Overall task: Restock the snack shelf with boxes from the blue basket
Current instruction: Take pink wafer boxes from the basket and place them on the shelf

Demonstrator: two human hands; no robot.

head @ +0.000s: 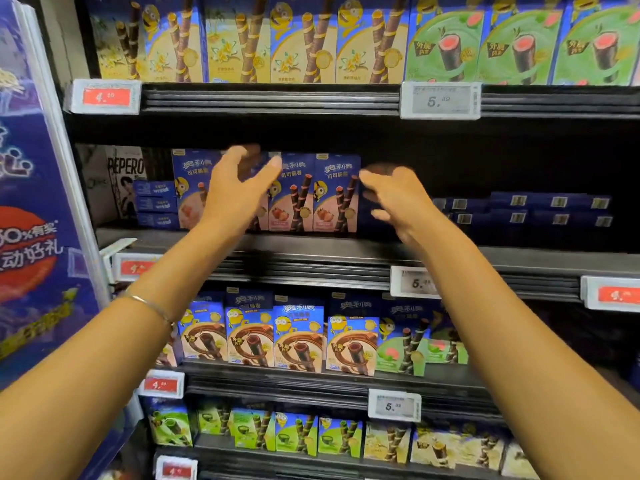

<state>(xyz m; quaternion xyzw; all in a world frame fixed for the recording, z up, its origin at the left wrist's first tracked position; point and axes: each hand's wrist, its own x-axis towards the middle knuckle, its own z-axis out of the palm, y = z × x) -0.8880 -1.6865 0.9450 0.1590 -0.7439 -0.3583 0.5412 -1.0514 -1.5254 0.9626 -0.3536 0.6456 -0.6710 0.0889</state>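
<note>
Both arms reach up to the second shelf (311,247), across the middle of the frame, where a short row of upright strawberry boxes (334,195) stands with faces forward. The left hand (239,192) is spread wide in front of the row's left half, thumb well apart from the fingers and nothing in it. The right hand (401,202) hangs just beside the right edge of the last upright box, fingers loosely bent and apparently empty; motion blur hides whether its fingertips touch the cardboard. With one hand at either end, the hands look set to square the row or press it together, probably so the faces line up and space opens for more stock. That is a judgement from the pose alone. The shelf looks the least filled one in view: right of the row the bay is dark, with only flat blue boxes (519,209) lying low at the back, and a small stack of flat boxes (156,204) lies left of the row. The vanilla boxes (301,39) along the top of the frame and the chocolate boxes (298,337) on the shelf below stand packed side by side. The blue basket is not in view, so where the remaining boxes wait cannot be told. A thin bracelet (152,306) circles the left wrist.
</note>
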